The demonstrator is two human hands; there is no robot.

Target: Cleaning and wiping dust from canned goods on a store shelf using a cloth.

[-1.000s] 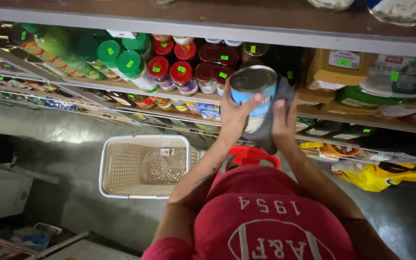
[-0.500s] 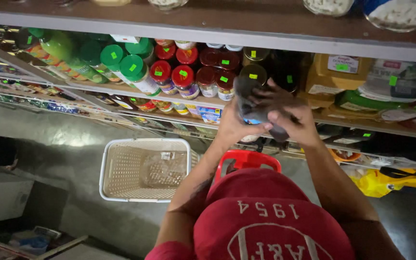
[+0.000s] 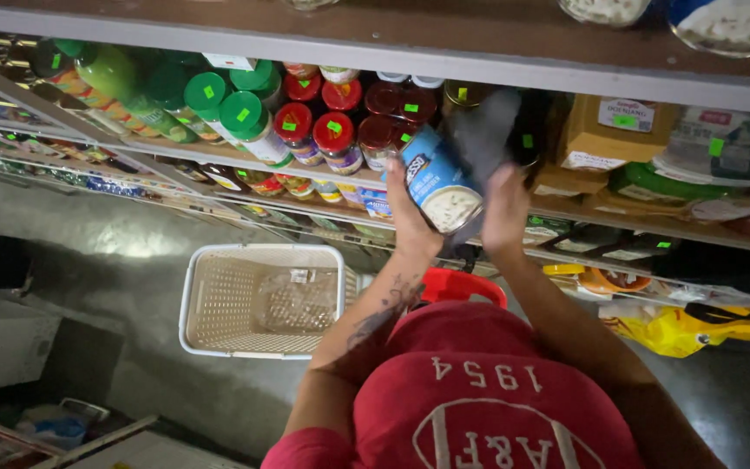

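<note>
- The left hand [image 3: 410, 221] is wrapped about the side of a blue-labelled round tin can [image 3: 441, 182], fingers curled on it; the can is tilted, held in the air just in front of the middle shelf [image 3: 566, 208].
- The right hand [image 3: 503, 213] presses a grey cloth [image 3: 483, 139] against the can's other side, closed loosely on the cloth; how firm that hold is I cannot tell.
- A smooth, tilted can gripped partly through cloth could slip and drop towards the white plastic basket [image 3: 262, 300] or the grey floor [image 3: 132, 252] below.
- The red-lidded jars [image 3: 333, 139] stand close behind; a swing of the can could knock one off the edge.
</note>
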